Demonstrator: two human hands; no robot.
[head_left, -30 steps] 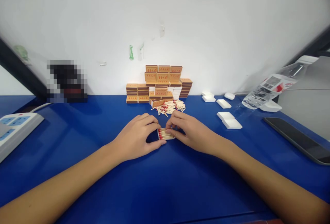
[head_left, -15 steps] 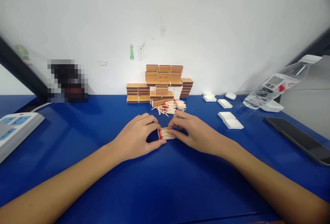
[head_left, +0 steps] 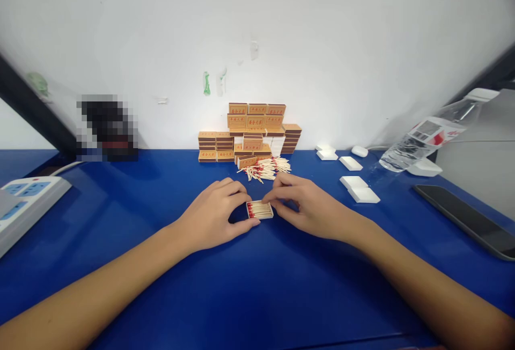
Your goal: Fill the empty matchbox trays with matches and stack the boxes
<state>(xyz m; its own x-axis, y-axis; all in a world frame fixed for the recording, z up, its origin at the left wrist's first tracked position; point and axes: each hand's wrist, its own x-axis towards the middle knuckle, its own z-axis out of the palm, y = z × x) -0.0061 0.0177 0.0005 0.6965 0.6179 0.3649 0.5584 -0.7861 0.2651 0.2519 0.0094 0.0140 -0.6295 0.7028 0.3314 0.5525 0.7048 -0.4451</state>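
Observation:
My left hand (head_left: 215,211) grips the left end of a small white matchbox tray (head_left: 261,218), its thumb at the near side and its forefinger at the far side. Inside lie matches (head_left: 260,210) with their red heads to the left. Over the tray's far right corner is my right hand (head_left: 306,205), its forefinger touching or just above the matches and its thumb apart from it. Its other fingers are curled, and I see nothing held in them. Behind the hands a loose pile of matches (head_left: 265,168) lies on the blue table (head_left: 249,291).
Stacked matchboxes (head_left: 256,122) stand against the wall behind the match pile. To the right are several white trays (head_left: 364,195), a white earphone-like case (head_left: 359,151), a tilted plastic bottle (head_left: 426,135) and a phone (head_left: 466,218). A power strip (head_left: 32,205) lies at the left.
My right thumb has drawn back from the tray's right end, uncovering that end and more of the matches. My left hand keeps its hold on the tray.

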